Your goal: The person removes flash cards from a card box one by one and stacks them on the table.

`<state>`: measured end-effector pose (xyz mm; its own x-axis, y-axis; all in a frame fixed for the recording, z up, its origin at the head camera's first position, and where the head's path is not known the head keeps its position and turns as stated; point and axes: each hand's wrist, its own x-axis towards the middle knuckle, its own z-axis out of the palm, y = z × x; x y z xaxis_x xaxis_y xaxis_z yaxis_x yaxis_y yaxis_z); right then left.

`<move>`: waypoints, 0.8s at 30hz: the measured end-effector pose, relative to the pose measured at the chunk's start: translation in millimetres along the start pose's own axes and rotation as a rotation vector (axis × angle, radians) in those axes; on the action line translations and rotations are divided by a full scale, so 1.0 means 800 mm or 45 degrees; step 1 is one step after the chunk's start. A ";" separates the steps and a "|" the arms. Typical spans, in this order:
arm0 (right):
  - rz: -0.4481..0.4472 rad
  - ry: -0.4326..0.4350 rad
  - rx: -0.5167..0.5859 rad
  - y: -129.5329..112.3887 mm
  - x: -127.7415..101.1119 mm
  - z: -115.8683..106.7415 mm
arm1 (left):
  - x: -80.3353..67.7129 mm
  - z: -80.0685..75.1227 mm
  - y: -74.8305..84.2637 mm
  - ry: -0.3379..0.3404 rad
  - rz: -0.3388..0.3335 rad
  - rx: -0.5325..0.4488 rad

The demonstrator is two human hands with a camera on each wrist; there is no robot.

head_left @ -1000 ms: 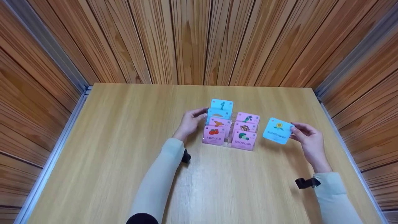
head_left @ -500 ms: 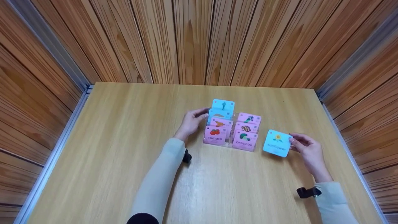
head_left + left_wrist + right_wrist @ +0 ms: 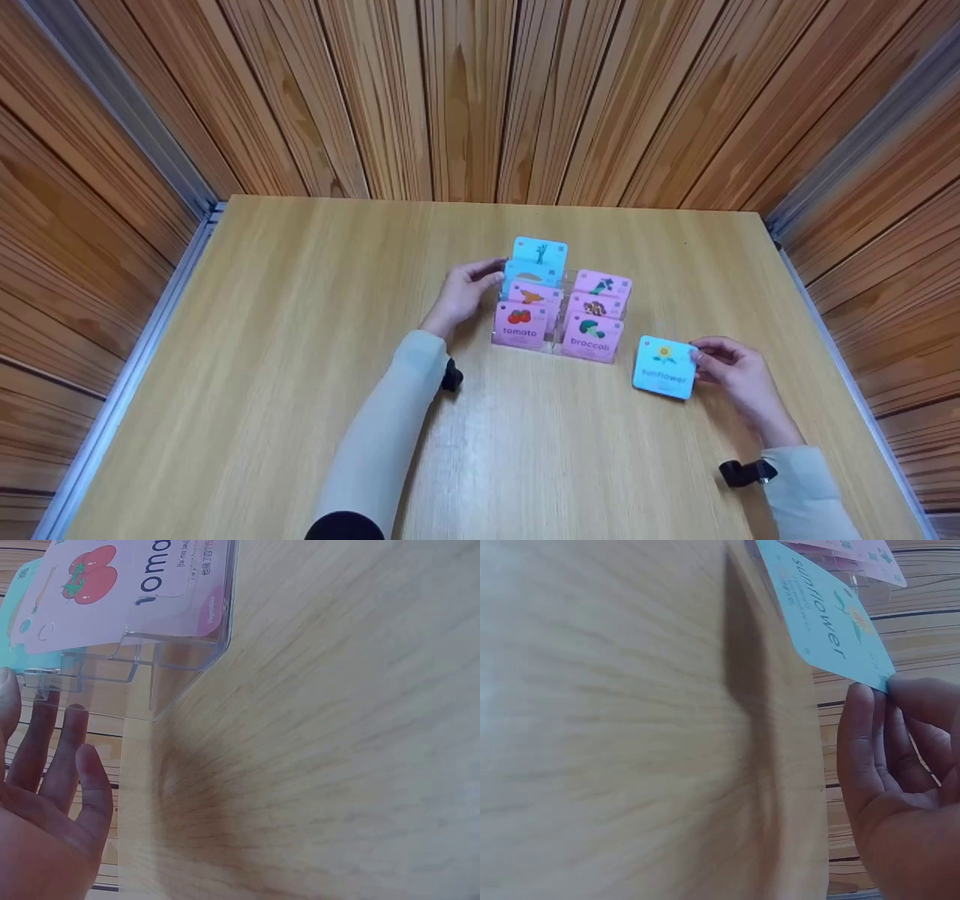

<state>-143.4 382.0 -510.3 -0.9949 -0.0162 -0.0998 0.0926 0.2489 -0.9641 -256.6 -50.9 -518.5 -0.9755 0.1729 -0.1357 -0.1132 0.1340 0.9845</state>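
My right hand (image 3: 742, 382) pinches the blue sunflower card (image 3: 664, 367) by its right edge, between thumb and fingers. In the right wrist view the card (image 3: 832, 615) is tilted, its shadow falling on the tabletop. At the middle of the table a clear stepped card holder (image 3: 187, 660) carries two columns of cards. My left hand (image 3: 461, 292) grips the holder's left side near the back, thumb in front and fingers reaching behind. In the left column, a pink tomato card (image 3: 519, 325) stands in front, with another pink card and two blue cards (image 3: 540, 251) behind.
The holder's right column has a pink broccoli card (image 3: 591, 337) in front and two more pink cards (image 3: 602, 284) behind it. Wood-panelled walls (image 3: 465, 97) enclose the wooden table (image 3: 300, 300) at the back and both sides.
My right hand has brought the sunflower card down toward the table's front and slightly left, to the front right of the holder. The left hand has stayed at the holder.
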 end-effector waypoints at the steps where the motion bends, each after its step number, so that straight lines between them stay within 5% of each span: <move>1: 0.003 -0.012 -0.004 0.001 0.000 -0.001 | 0.000 0.000 0.000 0.001 0.000 0.000; 24: 0.069 -0.031 -0.563 0.012 -0.005 -0.007 | 0.003 0.002 -0.001 0.011 0.013 0.016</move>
<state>-138.8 389.7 -518.2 -0.9873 -0.0128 -0.1582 0.1134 0.6401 -0.7599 -258.8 -49.3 -520.2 -0.9782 0.1662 -0.1248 -0.1010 0.1447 0.9843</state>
